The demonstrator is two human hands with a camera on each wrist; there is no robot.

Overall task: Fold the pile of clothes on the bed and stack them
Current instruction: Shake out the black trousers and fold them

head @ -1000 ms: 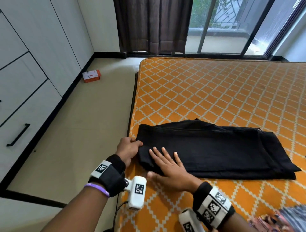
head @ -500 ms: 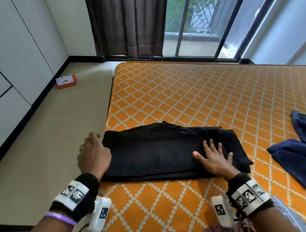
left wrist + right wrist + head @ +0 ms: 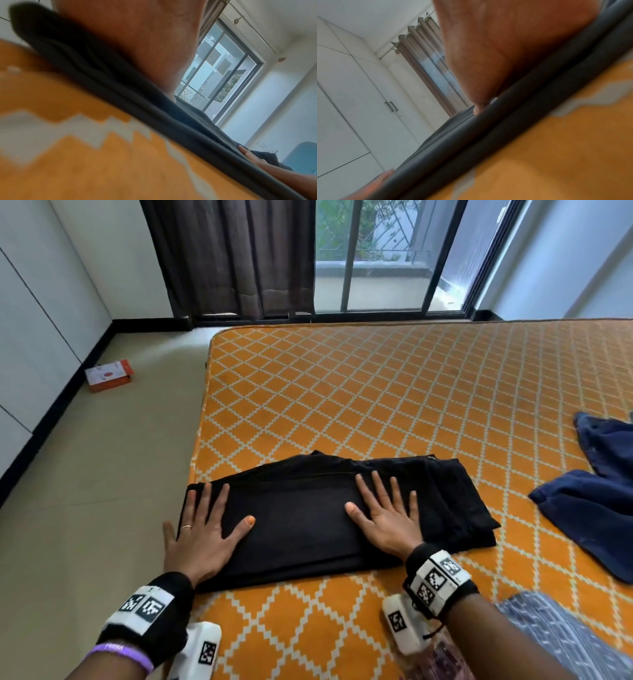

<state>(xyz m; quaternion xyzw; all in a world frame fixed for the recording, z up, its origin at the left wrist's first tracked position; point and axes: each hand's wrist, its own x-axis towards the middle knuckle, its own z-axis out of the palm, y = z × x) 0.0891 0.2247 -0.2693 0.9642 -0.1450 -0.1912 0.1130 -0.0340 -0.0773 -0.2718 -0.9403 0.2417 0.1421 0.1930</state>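
A folded black garment [image 3: 301, 522] lies near the front left corner of the orange patterned bed [image 3: 376, 392]. My left hand [image 3: 205, 525] lies flat on its left end, fingers spread and straight. Flat on the garment's right half rests my right hand [image 3: 387, 511], also with spread fingers. In the left wrist view the palm [image 3: 137, 40] presses the black cloth [image 3: 120, 94], and the right wrist view shows the other palm [image 3: 496, 54] on the stacked black folds [image 3: 505, 121]. A dark blue garment [image 3: 596, 501] lies unfolded at the bed's right edge.
A patterned grey-blue cloth [image 3: 555, 635] lies at the bottom right by my right forearm. Left of the bed is beige floor with an orange and white box [image 3: 109, 375]. White wardrobe doors [image 3: 34, 320] line the left wall; a curtain [image 3: 236, 258] and glass door stand behind the bed.
My left hand opened from gripping the garment's left edge and now lies flat on it. My right hand slid right along the cloth, then settled flat near its middle.
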